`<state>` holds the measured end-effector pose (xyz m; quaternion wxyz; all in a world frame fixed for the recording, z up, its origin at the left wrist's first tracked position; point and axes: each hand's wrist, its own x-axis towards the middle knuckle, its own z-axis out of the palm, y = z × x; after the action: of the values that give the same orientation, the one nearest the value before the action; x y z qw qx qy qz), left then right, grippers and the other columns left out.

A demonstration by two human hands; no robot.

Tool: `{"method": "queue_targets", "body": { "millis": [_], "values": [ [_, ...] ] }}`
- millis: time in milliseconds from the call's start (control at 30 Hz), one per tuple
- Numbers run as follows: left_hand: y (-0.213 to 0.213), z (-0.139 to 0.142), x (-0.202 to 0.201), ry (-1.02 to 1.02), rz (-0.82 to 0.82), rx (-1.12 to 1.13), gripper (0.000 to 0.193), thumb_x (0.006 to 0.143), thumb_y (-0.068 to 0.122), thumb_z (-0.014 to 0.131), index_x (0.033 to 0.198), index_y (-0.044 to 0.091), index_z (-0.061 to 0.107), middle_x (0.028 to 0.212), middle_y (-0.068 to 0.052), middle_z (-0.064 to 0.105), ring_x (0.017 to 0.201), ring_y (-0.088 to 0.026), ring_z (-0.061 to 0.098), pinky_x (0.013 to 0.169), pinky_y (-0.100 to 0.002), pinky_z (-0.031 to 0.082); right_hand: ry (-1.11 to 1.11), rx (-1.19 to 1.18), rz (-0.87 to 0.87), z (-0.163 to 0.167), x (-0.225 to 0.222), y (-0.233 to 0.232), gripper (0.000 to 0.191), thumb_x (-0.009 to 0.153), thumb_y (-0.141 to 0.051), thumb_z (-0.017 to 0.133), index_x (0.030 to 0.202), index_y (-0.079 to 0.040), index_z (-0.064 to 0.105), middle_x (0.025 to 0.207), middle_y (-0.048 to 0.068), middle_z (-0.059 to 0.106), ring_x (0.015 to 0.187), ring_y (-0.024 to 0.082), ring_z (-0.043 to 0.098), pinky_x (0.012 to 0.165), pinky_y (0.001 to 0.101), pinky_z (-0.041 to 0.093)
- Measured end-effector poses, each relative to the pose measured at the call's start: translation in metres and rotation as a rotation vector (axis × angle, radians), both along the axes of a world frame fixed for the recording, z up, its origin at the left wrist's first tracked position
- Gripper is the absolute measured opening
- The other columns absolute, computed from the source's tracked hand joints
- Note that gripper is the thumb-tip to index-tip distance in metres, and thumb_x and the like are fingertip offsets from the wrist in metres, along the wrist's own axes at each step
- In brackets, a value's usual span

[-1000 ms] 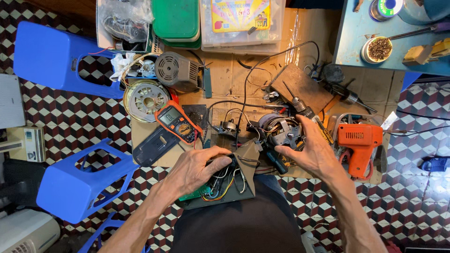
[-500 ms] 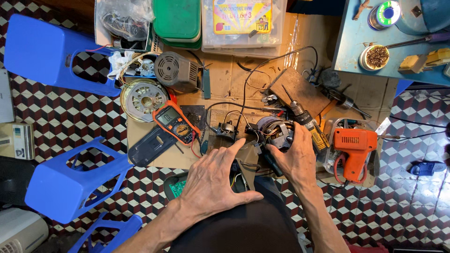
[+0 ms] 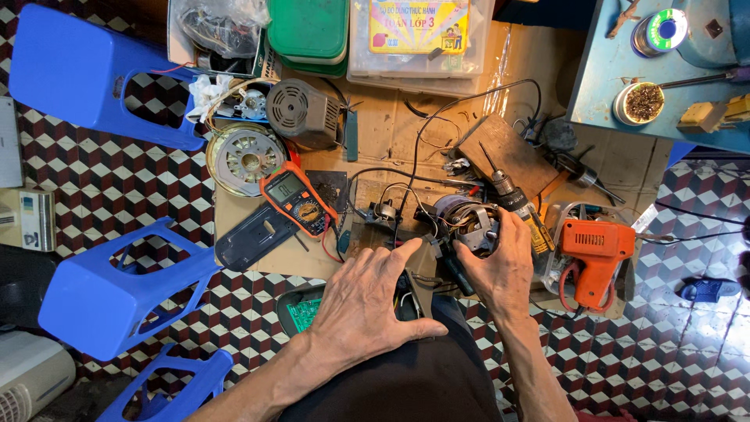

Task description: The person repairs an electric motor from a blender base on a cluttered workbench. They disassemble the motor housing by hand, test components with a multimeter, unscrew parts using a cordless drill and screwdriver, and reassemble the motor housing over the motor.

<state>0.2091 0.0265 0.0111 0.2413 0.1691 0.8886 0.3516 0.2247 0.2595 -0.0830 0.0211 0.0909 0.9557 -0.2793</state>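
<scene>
While the left hand point(image 3: 367, 301) lies flat and open on a green circuit board point(image 3: 303, 312), the right hand point(image 3: 504, 266) grips a small grey motor with copper wire point(image 3: 469, 220), at two o'clock from it.

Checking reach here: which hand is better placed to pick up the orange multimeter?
Left, probably. The left hand lies open, palm down, on the green circuit board, just below the orange multimeter. The right hand is wrapped around the small motor, farther from it.

orange multimeter point(image 3: 298, 199), blue stools point(image 3: 117, 285), checkered floor point(image 3: 141, 172)
</scene>
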Motion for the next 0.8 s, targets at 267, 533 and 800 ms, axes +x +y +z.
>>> {"method": "queue_targets", "body": {
  "millis": [267,533,800],
  "values": [
    [0.0001,-0.0011,0.0010,-0.007,-0.004,0.000,0.113,0.067,0.075,0.079,0.148,0.005,0.043,0.103,-0.013,0.060,0.099,-0.030,0.060,0.089,-0.049,0.048,-0.056,0.039,0.010,-0.0056,0.0009,0.0052,0.085,0.074,-0.034,0.086,0.139,0.007,0.048,0.125,0.024,0.054,0.116,0.036,0.058,0.097,0.0458,0.052],
    [-0.0004,-0.0007,0.0000,-0.032,-0.023,0.003,0.110,0.071,0.073,0.078,0.149,0.004,0.042,0.105,-0.013,0.059,0.101,-0.029,0.060,0.091,-0.049,0.047,-0.026,-0.009,0.036,-0.0051,0.0003,0.0080,0.087,0.074,-0.031,0.086,0.141,0.008,0.046,0.129,0.025,0.054,0.120,0.036,0.057,0.100,0.0454,0.051],
    [0.0011,0.0032,-0.0040,-0.083,-0.038,-0.032,0.105,0.069,0.072,0.079,0.144,0.005,0.046,0.102,-0.013,0.059,0.099,-0.029,0.059,0.090,-0.050,0.047,0.008,0.012,-0.002,0.0010,0.0012,0.0026,0.083,0.073,-0.029,0.088,0.138,0.004,0.049,0.127,0.023,0.056,0.121,0.036,0.057,0.102,0.0450,0.050]
  ]
}}
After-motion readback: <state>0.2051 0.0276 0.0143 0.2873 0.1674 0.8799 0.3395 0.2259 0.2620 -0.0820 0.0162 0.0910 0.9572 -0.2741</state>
